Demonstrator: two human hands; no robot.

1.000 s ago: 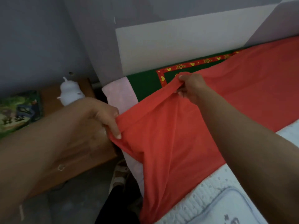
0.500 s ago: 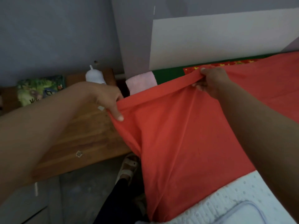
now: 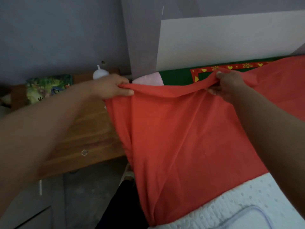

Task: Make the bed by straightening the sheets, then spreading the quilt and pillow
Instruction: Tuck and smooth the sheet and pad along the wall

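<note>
Two hands are pinching the top hem of one red sheet point(image 3: 181, 138) — the left hand point(image 3: 110, 88) at its corner, the right hand point(image 3: 229, 85) further along. The hem is now sagging between them, where it was running taut a moment ago, and more green cloth point(image 3: 175, 77) is showing. The sheet is lying plain and creased over the white mattress point(image 3: 247, 200) — its side hanging beside one wooden bench point(image 3: 89, 129).

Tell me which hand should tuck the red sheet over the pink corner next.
Left, probably. The left hand grips the edge of the red sheet right beside the pink corner. The right hand holds that edge farther along, over the green cloth, and would have to reach across.
</note>
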